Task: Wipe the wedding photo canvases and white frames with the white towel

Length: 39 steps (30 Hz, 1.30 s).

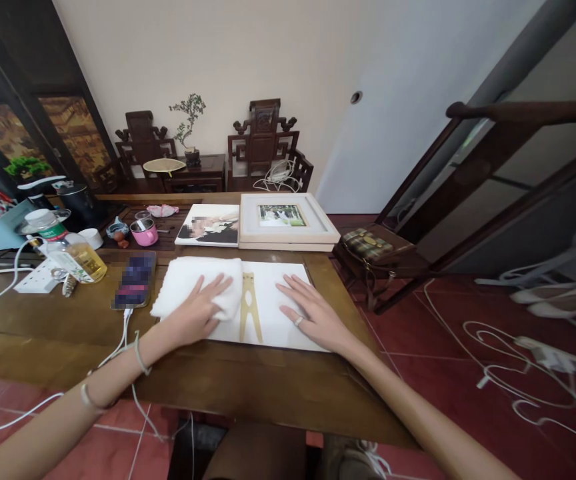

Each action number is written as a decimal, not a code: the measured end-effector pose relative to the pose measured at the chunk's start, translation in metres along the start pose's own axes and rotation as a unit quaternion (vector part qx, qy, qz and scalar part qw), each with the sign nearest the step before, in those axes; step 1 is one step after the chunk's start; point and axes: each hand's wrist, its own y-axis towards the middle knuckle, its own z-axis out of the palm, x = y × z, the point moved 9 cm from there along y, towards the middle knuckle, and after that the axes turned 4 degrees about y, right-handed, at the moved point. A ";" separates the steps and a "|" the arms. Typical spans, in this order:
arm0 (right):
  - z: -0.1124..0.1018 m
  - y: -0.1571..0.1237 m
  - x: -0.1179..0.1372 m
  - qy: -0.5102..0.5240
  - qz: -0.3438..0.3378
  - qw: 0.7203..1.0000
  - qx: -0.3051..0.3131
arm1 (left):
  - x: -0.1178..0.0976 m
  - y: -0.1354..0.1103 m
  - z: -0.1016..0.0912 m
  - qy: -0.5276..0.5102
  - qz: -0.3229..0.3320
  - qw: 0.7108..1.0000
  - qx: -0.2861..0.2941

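Observation:
A white rectangular panel [278, 320] lies flat on the wooden table, with a tan A-shaped piece [249, 303] on its surface. Over the panel's left part is a folded white towel [181, 283]. My left hand [201, 310] rests on the towel's right half, fingers spread and the palm down. On the panel's right part, my right hand [315, 313] lies flat with its fingers apart, wearing a ring. The A-shaped piece sits between my hands, untouched by either one.
Behind the panel are a photo print [208, 227] and a framed picture [288, 220] in a box-like frame. To the left lie a phone [135, 280] on a cable, a tipped bottle [83, 257], a power strip [41, 277] and a pink cup [145, 233]. A bag [368, 243] sits on a chair at right.

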 end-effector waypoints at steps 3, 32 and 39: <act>-0.002 -0.001 0.000 0.004 -0.001 1.000 -0.001 | 0.030 0.026 0.003 0.017 -0.014 1.000 0.002; -0.014 -0.004 -0.004 0.094 -0.012 0.994 -0.049 | 0.045 0.030 -0.014 -0.017 0.010 0.999 -0.045; -0.017 -0.004 -0.010 0.085 0.008 0.993 -0.083 | 0.015 0.002 -0.009 -0.001 0.009 1.000 -0.025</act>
